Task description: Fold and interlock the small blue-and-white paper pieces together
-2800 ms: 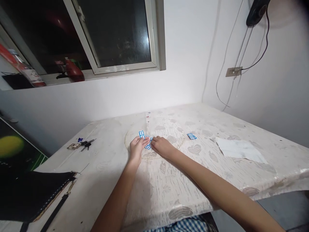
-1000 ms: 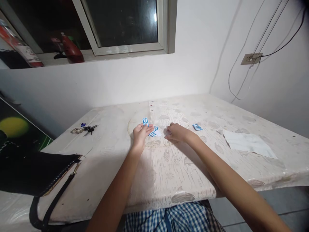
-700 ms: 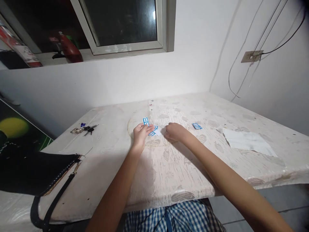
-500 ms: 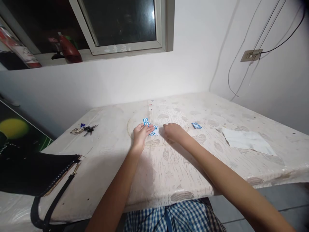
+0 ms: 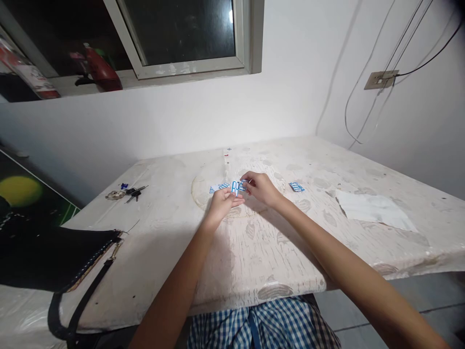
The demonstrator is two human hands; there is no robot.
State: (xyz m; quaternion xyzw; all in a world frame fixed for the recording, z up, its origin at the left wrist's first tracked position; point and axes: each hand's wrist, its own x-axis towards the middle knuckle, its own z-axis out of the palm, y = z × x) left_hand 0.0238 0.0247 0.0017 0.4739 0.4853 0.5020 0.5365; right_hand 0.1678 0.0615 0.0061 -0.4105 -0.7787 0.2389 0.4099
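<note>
My left hand is closed on small white cards with blue outlines, held up over the middle of the table. Just to the right, my right hand pinches another blue-and-white card at the edge of the held ones. Beyond my left fingers, several loose blue-and-white cards lie on the tablecloth. A dense blue-and-white patterned card or small stack rests further right, apart from both hands. My fingers cover part of the held cards, and their print is too small to read.
The table has a pale patterned plastic cover. Keys lie on the left, above a black bag with a strap. A white cloth or paper lies on the right. A wall with a window stands behind.
My left hand has moved right with its card, uncovering the loose cards on the table. My right hand has risen slightly, and a card now shows in its fingers beside the left one.
</note>
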